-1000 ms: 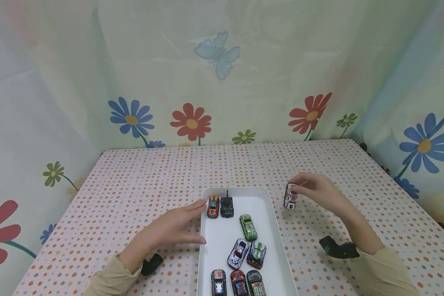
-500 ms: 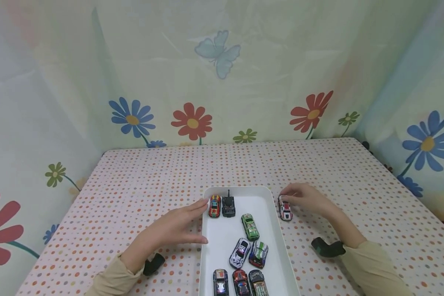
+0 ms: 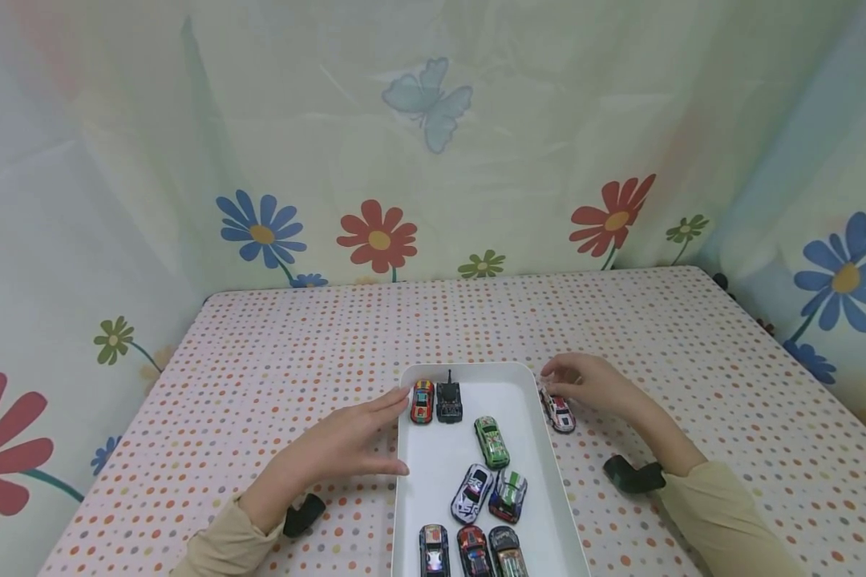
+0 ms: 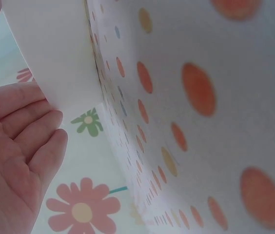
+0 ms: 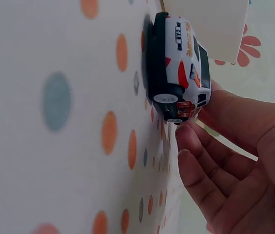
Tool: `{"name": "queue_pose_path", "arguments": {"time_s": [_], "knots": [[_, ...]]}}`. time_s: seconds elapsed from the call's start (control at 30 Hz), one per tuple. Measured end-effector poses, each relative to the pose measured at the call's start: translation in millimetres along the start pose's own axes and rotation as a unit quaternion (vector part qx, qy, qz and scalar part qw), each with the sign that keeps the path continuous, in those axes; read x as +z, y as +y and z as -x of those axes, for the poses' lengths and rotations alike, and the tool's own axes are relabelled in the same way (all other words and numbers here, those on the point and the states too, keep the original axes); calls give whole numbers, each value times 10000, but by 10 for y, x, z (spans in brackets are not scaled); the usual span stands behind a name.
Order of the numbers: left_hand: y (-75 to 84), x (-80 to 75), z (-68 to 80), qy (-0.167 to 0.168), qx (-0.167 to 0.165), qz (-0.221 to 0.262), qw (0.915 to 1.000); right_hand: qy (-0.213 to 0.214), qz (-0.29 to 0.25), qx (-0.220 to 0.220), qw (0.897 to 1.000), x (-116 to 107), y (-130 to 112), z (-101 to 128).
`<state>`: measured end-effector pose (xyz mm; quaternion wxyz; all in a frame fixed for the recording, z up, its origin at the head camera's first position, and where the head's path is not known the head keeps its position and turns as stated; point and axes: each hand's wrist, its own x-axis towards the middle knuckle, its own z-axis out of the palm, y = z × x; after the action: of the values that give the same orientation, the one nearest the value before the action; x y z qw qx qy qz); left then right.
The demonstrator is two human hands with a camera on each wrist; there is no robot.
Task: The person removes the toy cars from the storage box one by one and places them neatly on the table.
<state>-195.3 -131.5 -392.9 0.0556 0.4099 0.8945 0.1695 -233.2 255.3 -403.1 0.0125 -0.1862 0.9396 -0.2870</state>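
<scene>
A white toy car with red and black markings (image 3: pixel 562 414) stands on the table just outside the tray's right wall. My right hand (image 3: pixel 597 385) pinches its far end between thumb and fingers; in the right wrist view the car (image 5: pixel 184 63) shows its white side and a wheel, close against the dotted cloth. My left hand (image 3: pixel 341 439) lies along the left wall of the white tray (image 3: pixel 433 465), fingers extended and fingertips at the rim. In the left wrist view, the fingers (image 4: pixel 35 122) touch the tray's outer wall (image 4: pixel 59 53).
Inside the tray are a red-yellow car (image 3: pixel 422 402), a black tank-like toy with a thin rod (image 3: pixel 449 402), a green car (image 3: pixel 491 442) and several more cars towards the front. A dotted cloth (image 3: pixel 296 336) covers the table; flowered curtains (image 3: pixel 520 120) surround it.
The right hand has brought the white-red car left and down to the table beside the tray, and the car has turned slightly. The left hand stays at the tray's rim.
</scene>
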Motion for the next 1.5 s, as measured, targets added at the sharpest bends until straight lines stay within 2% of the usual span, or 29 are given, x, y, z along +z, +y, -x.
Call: {"name": "queue_pose_path", "arguments": {"time_s": [0.2,0.4,0.53,0.7,0.83,0.93,1.03,1.23,1.4,1.5], "knots": [[12,-1,5,-3,-23,15,10000,121,305,-214,9992,-69,-155,21],[11,-10,-1,11,-32,25,10000,434,796,-475,9947,-129,-575,98],[4,-1,-10,-12,-16,46,10000,144,901,-1071,9901,-108,-838,129],[0,12,-22,-15,3,64,10000,-664,994,-1550,9807,-29,-1026,116],[9,7,-16,-11,-48,81,10000,-1284,1311,-1747,9674,42,-1129,78],[12,3,-10,-12,-97,64,9999,-1692,1517,-2024,9526,106,-1176,64],[13,-4,-7,1,-115,84,9999,-1938,1655,-2299,9392,169,-1196,72],[19,-14,-6,-7,-98,119,9999,-1894,2128,-2681,9203,238,-1206,116],[25,-20,-4,-32,-80,131,9999,-1786,2657,-2742,9068,278,-1199,145],[27,-23,-1,-37,-87,132,9999,-1640,3017,-2855,8947,302,-1197,149]]}}
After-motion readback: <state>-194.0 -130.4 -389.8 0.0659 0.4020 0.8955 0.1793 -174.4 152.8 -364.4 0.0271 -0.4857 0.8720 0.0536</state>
